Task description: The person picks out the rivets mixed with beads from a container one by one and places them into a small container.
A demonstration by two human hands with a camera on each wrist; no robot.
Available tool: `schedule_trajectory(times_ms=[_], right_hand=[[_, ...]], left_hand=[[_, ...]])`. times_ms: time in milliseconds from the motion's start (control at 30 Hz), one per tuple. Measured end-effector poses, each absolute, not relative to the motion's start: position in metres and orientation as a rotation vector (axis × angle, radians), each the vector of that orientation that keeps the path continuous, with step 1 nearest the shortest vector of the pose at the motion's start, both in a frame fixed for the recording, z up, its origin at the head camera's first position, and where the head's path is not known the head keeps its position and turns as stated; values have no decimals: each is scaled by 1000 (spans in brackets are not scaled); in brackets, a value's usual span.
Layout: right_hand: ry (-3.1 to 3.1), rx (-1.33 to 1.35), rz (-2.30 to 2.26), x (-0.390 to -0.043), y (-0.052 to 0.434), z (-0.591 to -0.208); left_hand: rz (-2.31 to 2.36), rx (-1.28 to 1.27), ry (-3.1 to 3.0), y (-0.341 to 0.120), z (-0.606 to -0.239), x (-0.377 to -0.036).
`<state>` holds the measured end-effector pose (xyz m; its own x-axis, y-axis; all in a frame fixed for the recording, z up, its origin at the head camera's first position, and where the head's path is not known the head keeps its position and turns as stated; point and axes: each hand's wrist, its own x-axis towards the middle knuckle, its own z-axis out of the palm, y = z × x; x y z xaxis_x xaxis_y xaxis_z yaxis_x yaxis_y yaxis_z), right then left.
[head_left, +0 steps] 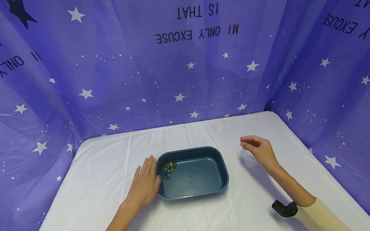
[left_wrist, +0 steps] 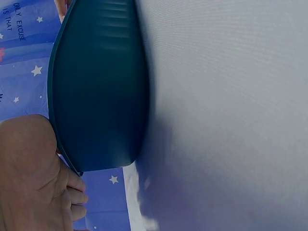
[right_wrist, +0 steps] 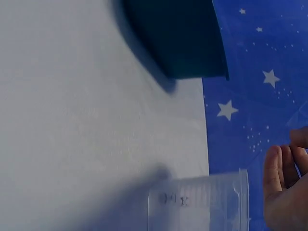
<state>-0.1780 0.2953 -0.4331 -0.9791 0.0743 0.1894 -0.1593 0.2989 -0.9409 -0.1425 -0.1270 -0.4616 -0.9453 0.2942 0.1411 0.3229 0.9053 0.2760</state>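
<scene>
A dark teal plastic basin [head_left: 199, 179] stands on the white cloth. Glass marbles [head_left: 169, 170] of mixed colours cluster at its left end. My left hand [head_left: 145, 183] lies against the basin's left rim, fingers straight and thumb on the edge; in the left wrist view its palm [left_wrist: 29, 178] is beside the rim. To the right of the basin my right hand [head_left: 260, 150] hovers over a clear plastic container [right_wrist: 197, 204], faint in the head view. Its fingers [right_wrist: 273, 168] are loosely bent towards the thumb, and nothing shows between them. Small dark marks appear on the container's side.
White cloth [head_left: 101, 173] covers the table, whose back edge meets a purple curtain [head_left: 162, 70] with stars and lettering. The curtain also hangs at both sides. A black device [head_left: 284, 209] sits at the right wrist by the cream sleeve [head_left: 318, 216].
</scene>
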Motion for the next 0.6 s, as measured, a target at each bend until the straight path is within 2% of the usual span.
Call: schedule_trajectory(times_ms=[600], right_hand=[[-2387,253,1944,-193,221,-438]], left_hand=[[-452,-490,-2976,-128,-462,-143]])
